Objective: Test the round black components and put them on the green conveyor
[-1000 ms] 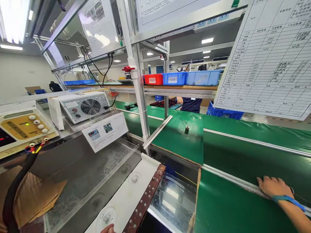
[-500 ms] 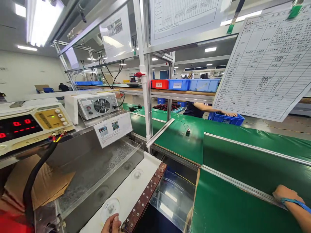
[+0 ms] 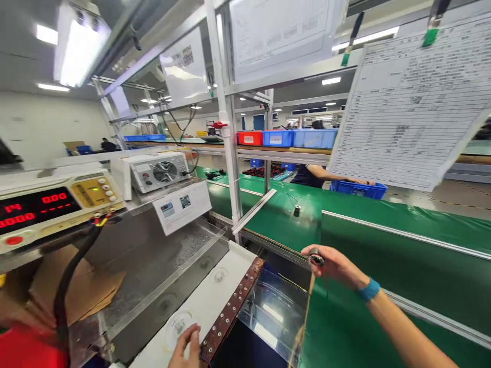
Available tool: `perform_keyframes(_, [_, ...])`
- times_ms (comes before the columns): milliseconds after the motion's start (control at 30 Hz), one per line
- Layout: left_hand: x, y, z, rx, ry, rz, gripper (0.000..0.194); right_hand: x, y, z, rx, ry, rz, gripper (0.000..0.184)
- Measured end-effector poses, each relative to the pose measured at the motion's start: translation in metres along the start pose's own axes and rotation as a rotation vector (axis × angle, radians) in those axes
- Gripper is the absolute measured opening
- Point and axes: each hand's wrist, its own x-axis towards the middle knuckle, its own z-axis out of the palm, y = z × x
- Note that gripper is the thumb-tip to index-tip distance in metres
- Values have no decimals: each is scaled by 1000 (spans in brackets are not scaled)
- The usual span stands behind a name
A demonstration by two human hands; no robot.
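Green table point(image 3: 345, 327) shines, round part point(image 3: 316, 259) up in my right hand point(image 3: 339, 266)

Glossy green sheeting covers the table, edged with pale metal rails, and over it comes my right hand, wearing a stretchy-looking blue wristband point(image 3: 369, 290)! Its fingers are bent and pinching the round part, a stubby thing with a dark rim and flecks of red on the face; it's off the surface, near the table's inner corner. Farther back, a little cylinder point(image 3: 297, 210) stands on the green with thin wires rising from it.

Over to my left hand point(image 3: 186, 350): its fingers curl toward each other beside a round, clear disc point(image 3: 179, 328) on the smooth white strip point(image 3: 209, 289). Are they pinching anything? I cannot tell from here. Just alongside runs a brown strip point(image 3: 232, 304), studded with small metal rings, and past that lies a see-through sheet point(image 3: 268, 306) full of bright reflections.

Farther left, folded tan cardboard point(image 3: 76, 283) sits behind a thick black cable point(image 3: 65, 301), under a cream instrument point(image 3: 42, 204) glowing with red digits. Beyond it, a metal box point(image 3: 159, 173) shows its round fan grille. And across the way, a person's arm point(image 3: 330, 175) reaches into a blue plastic crate point(image 3: 358, 189)!
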Motion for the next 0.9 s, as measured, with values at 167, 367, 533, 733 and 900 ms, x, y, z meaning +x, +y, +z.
perform_keyframes(167, [-70,34,51,-151,-135,352,64,57,32,113,232,-376,41,51])
perform_keyframes(367, [-105,30,93,-557,-275,413,106,111,89,231,216,-675,283,50])
perform_keyframes(533, [-103,15,80,-793,-176,160,80,156,148,307,-166,-780,529,41])
perform_keyframes(733, [-87,0,48,-959,72,-194,83,183,200,361,-685,-650,780,35])
perform_keyframes(900, [-78,-13,42,-926,67,-207,76,188,205,376,-928,-530,618,30])
